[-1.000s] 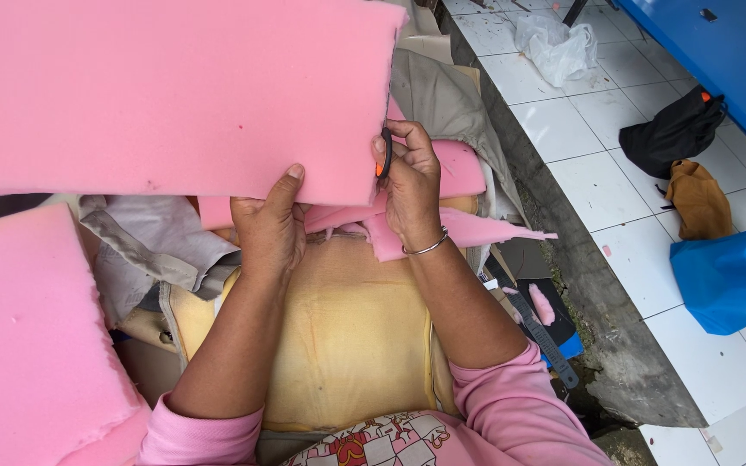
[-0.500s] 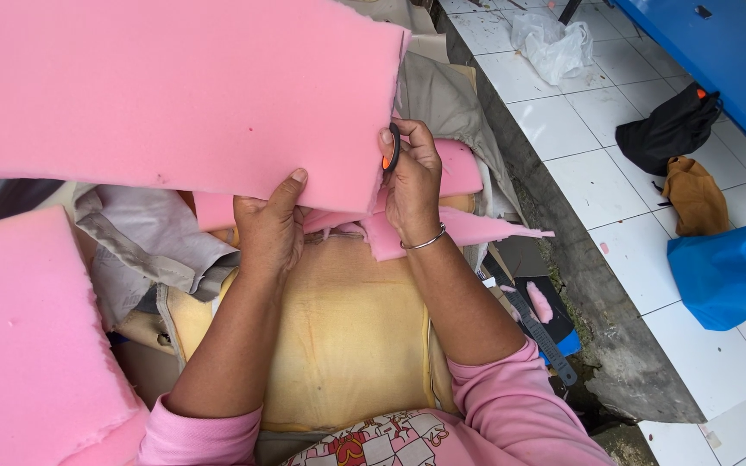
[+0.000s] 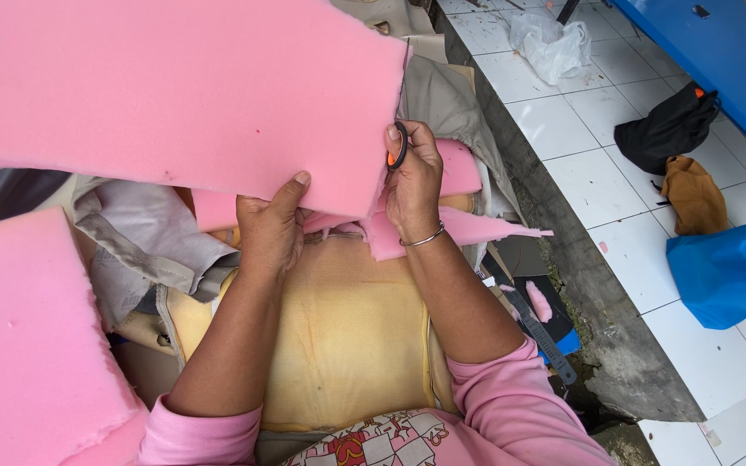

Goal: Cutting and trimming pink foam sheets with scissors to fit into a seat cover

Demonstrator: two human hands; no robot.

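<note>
Looking down from my head camera, I am gripping the lower edge of a big pink foam sheet with my left hand, thumb pressed up against its thick, rough-cut face as it is spreading across the upper left. My right hand is clasping orange-and-black scissors at the sheet's right edge, above the yellow cushion in my lap.

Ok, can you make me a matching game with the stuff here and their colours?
Things:
1. foam sheet
2. cushion
3. bag
4. bracelet

Colours:
A. black
B. silver
C. pink
D. yellow

Pairs: 1-C, 2-D, 3-A, 4-B

The left hand holds the foam sheet. The right hand holds scissors at its edge.
</note>
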